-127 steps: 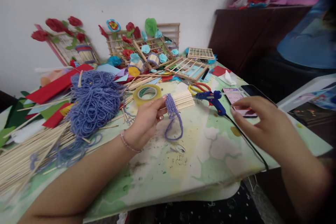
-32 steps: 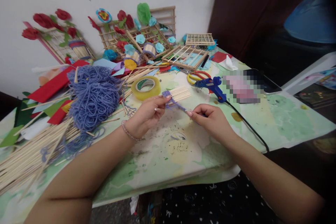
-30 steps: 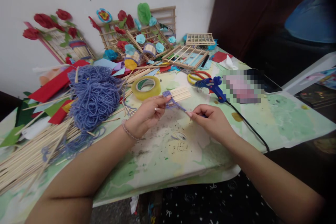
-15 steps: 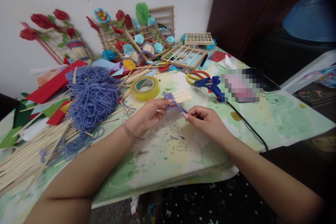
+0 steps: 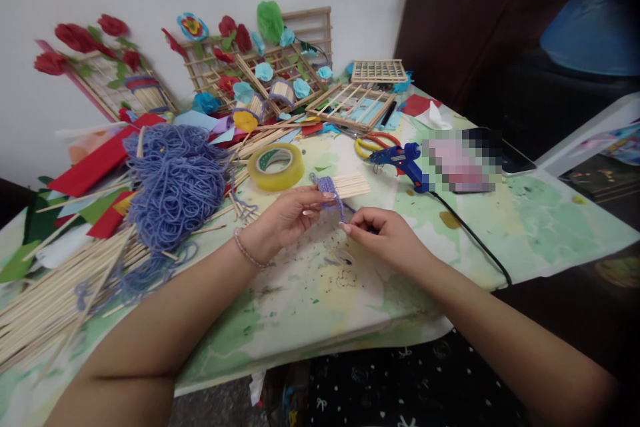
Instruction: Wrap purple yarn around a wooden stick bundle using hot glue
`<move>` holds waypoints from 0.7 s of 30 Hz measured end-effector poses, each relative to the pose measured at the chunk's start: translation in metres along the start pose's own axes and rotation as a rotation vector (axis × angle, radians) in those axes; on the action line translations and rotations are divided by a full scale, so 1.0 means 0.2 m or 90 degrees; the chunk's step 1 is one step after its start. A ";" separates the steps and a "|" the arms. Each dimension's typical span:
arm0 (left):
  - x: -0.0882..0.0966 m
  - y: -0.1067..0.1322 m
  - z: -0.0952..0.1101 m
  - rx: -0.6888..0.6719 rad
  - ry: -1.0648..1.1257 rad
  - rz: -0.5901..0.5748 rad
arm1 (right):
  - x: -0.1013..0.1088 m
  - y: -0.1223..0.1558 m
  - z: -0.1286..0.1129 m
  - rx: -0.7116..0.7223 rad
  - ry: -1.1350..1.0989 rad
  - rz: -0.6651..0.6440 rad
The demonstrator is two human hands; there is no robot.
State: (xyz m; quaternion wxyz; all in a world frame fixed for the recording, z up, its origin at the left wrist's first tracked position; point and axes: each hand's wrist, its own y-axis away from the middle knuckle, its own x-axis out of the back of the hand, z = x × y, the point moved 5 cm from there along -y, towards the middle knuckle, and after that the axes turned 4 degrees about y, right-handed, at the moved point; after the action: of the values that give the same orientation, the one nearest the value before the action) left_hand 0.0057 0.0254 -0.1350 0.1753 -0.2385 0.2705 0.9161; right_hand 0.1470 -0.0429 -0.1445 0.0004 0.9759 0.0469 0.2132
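Note:
Between the fingers of my left hand (image 5: 295, 213) is a small bundle of thin wooden sticks (image 5: 353, 185), lying side by side like a flat panel. Purple yarn (image 5: 327, 187) is wrapped in a band around their left end. A twisted or braided length of the same yarn runs down from the band to my right hand (image 5: 375, 227), which pinches it between thumb and forefinger. Both hands are held above the table, with the sticks pointing right. Part of the yarn is hidden behind my left fingers.
A roll of yellow tape (image 5: 276, 167) lies just beyond my left hand. Left of it is a purple yarn heap (image 5: 175, 180) over loose sticks (image 5: 55, 300). A blue glue gun (image 5: 407, 163), its cord trailing right, rests near scissors (image 5: 373, 145). Stick frames with paper flowers (image 5: 260, 73) stand behind.
My right hand has shifted slightly left and down with the yarn. The stick bundle has moved a little to the right, and more of the yarn band shows.

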 end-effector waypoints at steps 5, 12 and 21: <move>0.01 0.00 0.00 -0.024 -0.030 -0.010 | 0.00 0.00 0.01 -0.002 0.000 0.000; 0.02 -0.01 0.00 -0.052 -0.108 0.019 | 0.08 0.00 -0.01 0.010 0.067 0.043; -0.01 0.00 -0.04 -0.020 -0.222 -0.039 | 0.21 -0.04 -0.21 0.286 0.437 0.061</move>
State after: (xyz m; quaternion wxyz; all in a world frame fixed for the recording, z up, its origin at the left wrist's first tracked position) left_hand 0.0092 0.0214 -0.1399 0.2437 -0.0871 0.2140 0.9419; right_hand 0.1668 -0.0317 -0.0884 -0.2379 0.8253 0.0445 0.5102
